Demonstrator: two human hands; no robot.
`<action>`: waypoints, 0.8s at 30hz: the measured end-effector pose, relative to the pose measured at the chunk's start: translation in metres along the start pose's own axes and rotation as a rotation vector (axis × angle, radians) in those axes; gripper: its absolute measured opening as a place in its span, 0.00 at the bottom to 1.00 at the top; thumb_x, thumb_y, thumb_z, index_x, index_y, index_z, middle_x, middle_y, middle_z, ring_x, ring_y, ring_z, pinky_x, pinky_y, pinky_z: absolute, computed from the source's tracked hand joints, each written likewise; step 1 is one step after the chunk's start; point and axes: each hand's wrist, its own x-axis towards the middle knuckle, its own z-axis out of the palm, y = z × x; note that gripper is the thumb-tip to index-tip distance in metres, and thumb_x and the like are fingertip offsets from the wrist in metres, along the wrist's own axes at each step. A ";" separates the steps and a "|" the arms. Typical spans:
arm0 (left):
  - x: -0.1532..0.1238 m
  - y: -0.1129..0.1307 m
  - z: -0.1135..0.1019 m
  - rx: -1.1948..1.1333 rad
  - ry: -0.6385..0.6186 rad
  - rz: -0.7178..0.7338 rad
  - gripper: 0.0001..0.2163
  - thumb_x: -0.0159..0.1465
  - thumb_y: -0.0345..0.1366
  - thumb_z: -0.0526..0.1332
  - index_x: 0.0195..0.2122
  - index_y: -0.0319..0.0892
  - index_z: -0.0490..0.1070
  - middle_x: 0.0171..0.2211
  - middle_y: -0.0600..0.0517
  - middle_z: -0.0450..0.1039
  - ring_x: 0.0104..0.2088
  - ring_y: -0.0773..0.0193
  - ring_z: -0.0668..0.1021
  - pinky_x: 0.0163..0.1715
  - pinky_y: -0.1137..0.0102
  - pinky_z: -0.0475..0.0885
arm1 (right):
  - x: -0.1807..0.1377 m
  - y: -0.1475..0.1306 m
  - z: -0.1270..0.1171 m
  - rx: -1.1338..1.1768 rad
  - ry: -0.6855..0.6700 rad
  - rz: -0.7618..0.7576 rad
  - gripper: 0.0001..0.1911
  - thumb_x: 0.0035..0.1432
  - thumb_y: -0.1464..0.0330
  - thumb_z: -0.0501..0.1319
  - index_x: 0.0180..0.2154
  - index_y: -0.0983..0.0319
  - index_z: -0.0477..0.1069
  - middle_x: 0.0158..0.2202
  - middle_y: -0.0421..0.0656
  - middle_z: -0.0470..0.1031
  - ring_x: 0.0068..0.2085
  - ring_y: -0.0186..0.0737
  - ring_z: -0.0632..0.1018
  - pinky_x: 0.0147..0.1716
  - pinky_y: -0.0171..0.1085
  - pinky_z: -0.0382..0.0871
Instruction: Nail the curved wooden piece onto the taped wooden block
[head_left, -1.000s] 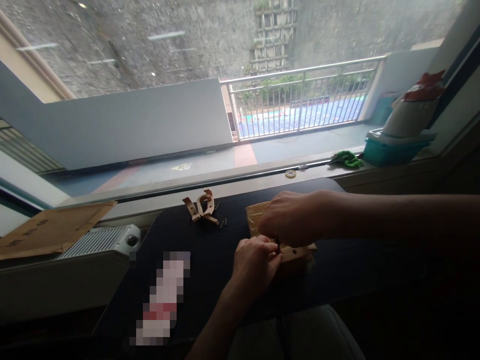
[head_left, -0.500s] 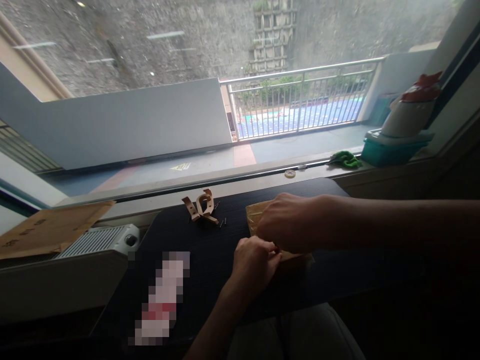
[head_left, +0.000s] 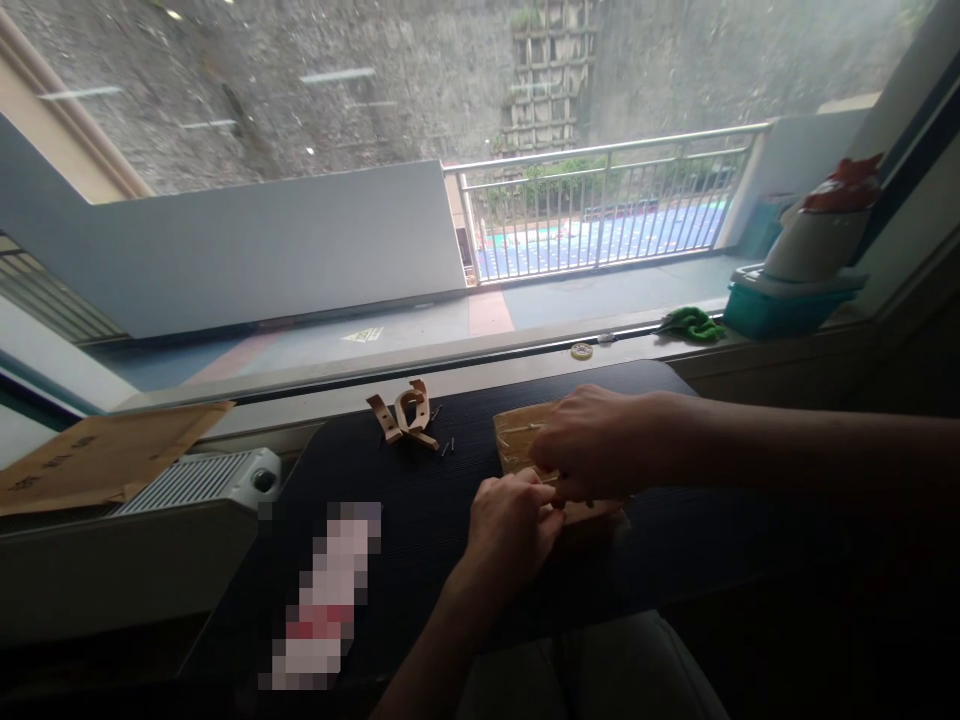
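Observation:
On the dark table [head_left: 360, 560] lies a tan box-like piece [head_left: 511, 438], apparently with clear tape over it, largely covered by my hands. My left hand [head_left: 510, 518] is closed at its near left side, the fingertips pinched together. My right hand [head_left: 581, 440] is closed above the same piece, knuckles up, right beside the left fingertips. Whatever sits between the fingers of either hand is too dark and covered to make out. Farther left are curved wooden pieces with holes [head_left: 409, 415], with several small metal screws or pins [head_left: 448, 447] next to them.
A blurred-out pinkish strip [head_left: 326, 595] lies on the table's left part. Along the window sill are a tape roll [head_left: 581, 351], a green cloth [head_left: 694, 323] and a teal box [head_left: 787, 302] bearing a white-and-orange container [head_left: 825, 225]. Flat cardboard [head_left: 112, 455] rests on the radiator [head_left: 206, 480].
My right hand has shifted slightly right and turned, showing more of the tan piece. The left hand stays nearly in place. The view has tilted a little.

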 end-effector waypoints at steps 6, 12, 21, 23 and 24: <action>0.000 -0.001 0.003 -0.001 0.027 -0.014 0.09 0.60 0.37 0.57 0.32 0.45 0.78 0.33 0.52 0.77 0.35 0.61 0.76 0.33 0.70 0.63 | 0.003 -0.009 -0.010 -0.101 -0.157 -0.097 0.07 0.47 0.79 0.60 0.28 0.62 0.72 0.27 0.42 0.75 0.29 0.39 0.73 0.24 0.36 0.59; 0.001 -0.002 0.006 -0.012 0.035 0.007 0.09 0.60 0.36 0.57 0.32 0.48 0.78 0.35 0.53 0.77 0.37 0.62 0.76 0.36 0.69 0.62 | 0.003 0.000 0.005 -0.004 -0.038 -0.016 0.06 0.50 0.75 0.60 0.23 0.62 0.71 0.24 0.43 0.74 0.26 0.39 0.73 0.20 0.36 0.57; 0.000 -0.001 0.004 -0.013 0.018 -0.019 0.10 0.60 0.38 0.56 0.34 0.47 0.78 0.36 0.51 0.78 0.37 0.61 0.76 0.37 0.69 0.63 | 0.002 -0.007 -0.005 0.041 -0.089 -0.023 0.07 0.47 0.77 0.62 0.24 0.59 0.72 0.29 0.43 0.76 0.31 0.42 0.74 0.28 0.40 0.61; 0.000 -0.001 0.005 -0.027 0.043 -0.043 0.10 0.60 0.39 0.57 0.34 0.46 0.78 0.34 0.50 0.78 0.38 0.60 0.77 0.36 0.69 0.64 | 0.008 -0.009 -0.007 0.019 -0.102 -0.086 0.08 0.46 0.79 0.62 0.25 0.61 0.72 0.29 0.43 0.76 0.31 0.41 0.74 0.28 0.39 0.61; 0.000 -0.002 0.005 -0.034 0.053 -0.049 0.10 0.60 0.40 0.57 0.34 0.46 0.78 0.34 0.50 0.78 0.38 0.59 0.77 0.36 0.70 0.64 | 0.010 -0.009 -0.007 0.008 -0.104 -0.105 0.08 0.47 0.80 0.61 0.25 0.61 0.71 0.30 0.43 0.76 0.31 0.41 0.74 0.27 0.38 0.61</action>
